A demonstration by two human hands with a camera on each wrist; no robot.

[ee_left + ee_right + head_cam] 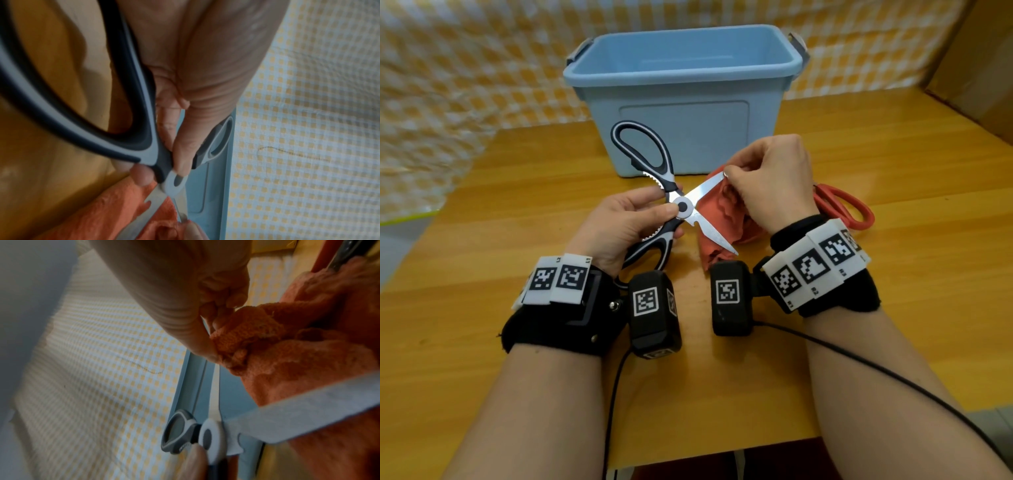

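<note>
Bench [517, 205] centre: my left hand [619, 222] grips splayed scissors [683, 206] by pivot; my right hand [774, 178] pinches orange cloth [726, 214] against upper blade, blue bin [681, 137] at far edge.

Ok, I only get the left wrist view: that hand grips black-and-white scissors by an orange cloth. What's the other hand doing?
Observer: The right hand pinches the orange cloth at the upper blade tip of the scissors.
Operator: Any other tool around?
Observer: Red-handled scissors lie on the table behind the right wrist.
Operator: And the blue bin?
Observer: It stands open-topped, no lid on.
</note>
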